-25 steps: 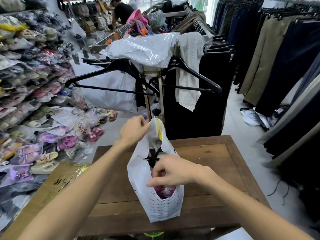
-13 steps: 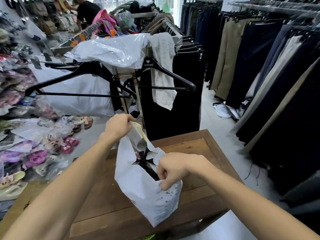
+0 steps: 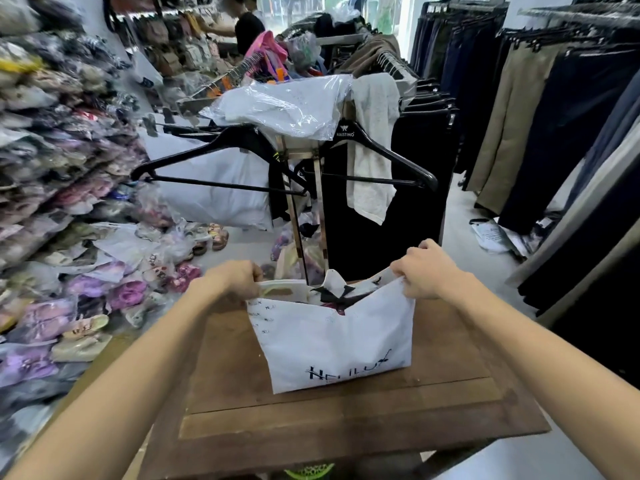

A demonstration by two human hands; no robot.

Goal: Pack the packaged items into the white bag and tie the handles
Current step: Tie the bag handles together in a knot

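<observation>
On wooden table [image 3: 450, 393], both hands grip white bag [image 3: 332, 341] handles.

Two bare forearms, no sleeves in view on either; both arms uncovered from frame bottom up to the wrists. L hand [image 3: 239, 277] at approx 10 o'clock of frame centre, R hand [image 3: 427, 268] at approx 2 o'clock. No watch, band or bracelet line seen at either wrist; no glove. No rings made out on the knuckles that show, though L hand is a bit motion-blurred, so small detail there can't be told. Nails hidden on both hands. Forearms slim, smooth, no marks or tattoos visible. At 6 o'clock, frame bottom, a bit of green/yellow patterned item w/ dark spots, maybe footwear; can't tell.
</observation>
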